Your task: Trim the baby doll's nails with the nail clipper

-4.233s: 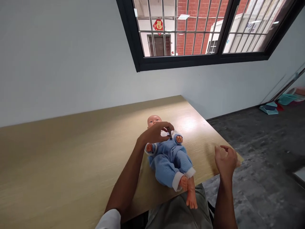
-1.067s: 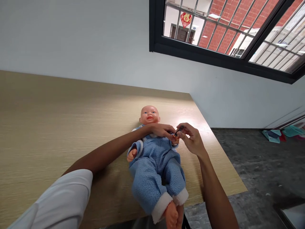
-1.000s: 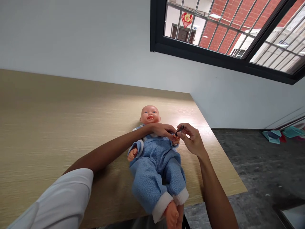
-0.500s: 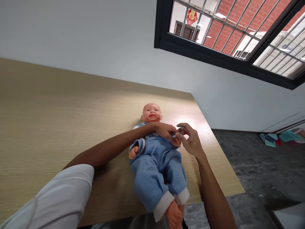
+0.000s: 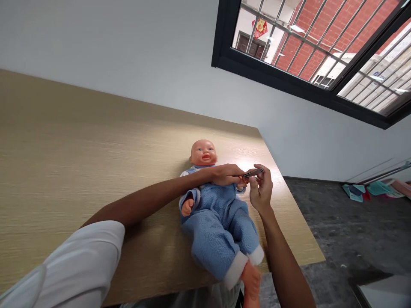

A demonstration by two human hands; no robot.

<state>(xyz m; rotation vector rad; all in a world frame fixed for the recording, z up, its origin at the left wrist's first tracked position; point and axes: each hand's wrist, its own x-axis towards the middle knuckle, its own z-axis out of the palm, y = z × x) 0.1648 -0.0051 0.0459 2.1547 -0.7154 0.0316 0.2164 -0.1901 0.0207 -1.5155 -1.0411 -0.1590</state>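
Light wood table [image 5: 73,171] by a white wall [image 5: 128,64]: doll [image 5: 218,231] in blue fleece suit on its back mid-table, left hand [image 5: 226,174] closed around the doll's hand [image 5: 243,182], right hand [image 5: 261,192] just beside, thumb and fingers pressed together, pinching a small metal nail clipper [image 5: 253,173] at the doll's hand, the 2 hands nearly touching.

**White short sleeve worn on the left arm**

The sleeve [image 5: 73,261] is plain and loose-hemmed; the left arm [image 5: 154,201] and right arm [image 5: 284,261] are seen bare below it, as are the left hand [image 5: 227,174] and right hand [image 5: 261,191]. Pale clothing [image 5: 180,305] is seen at the lower edge.
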